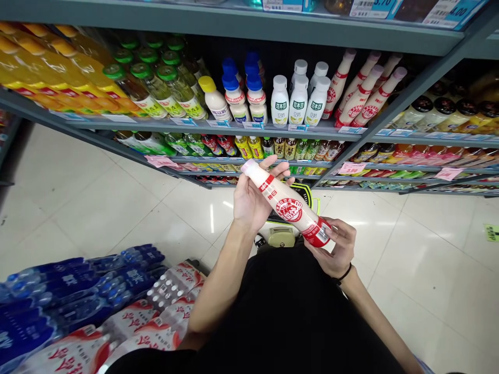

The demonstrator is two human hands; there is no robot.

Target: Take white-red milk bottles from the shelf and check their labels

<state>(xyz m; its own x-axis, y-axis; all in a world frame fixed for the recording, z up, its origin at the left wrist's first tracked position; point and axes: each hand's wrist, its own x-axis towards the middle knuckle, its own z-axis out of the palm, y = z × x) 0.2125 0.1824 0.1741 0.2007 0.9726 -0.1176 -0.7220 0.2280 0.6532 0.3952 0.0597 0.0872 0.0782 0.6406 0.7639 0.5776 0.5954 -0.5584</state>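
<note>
A cream-coloured drink bottle point(288, 206) with red print and a pale purple cap lies slantwise across both hands, in front of my body. Its capped neck rests in my left hand point(253, 200), whose thumb is by the neck and whose fingers stretch out behind it, loosely spread. My right hand point(335, 246) grips the red base, with the fingers wrapped round it near the barcode. Similar bottles point(356, 98) stand in a group on the shelf ahead, right of several white bottles point(298, 101) with green labels.
Shelves point(234, 32) of drinks span the view ahead. Orange juice bottles point(74, 67) stand at left, near green-capped bottles point(167, 85). Shrink-wrapped blue water packs point(70, 291) and red-and-white packs point(136, 322) are stacked on the floor at lower left. A green-edged basket or cart point(283, 236) is partly hidden below the bottle.
</note>
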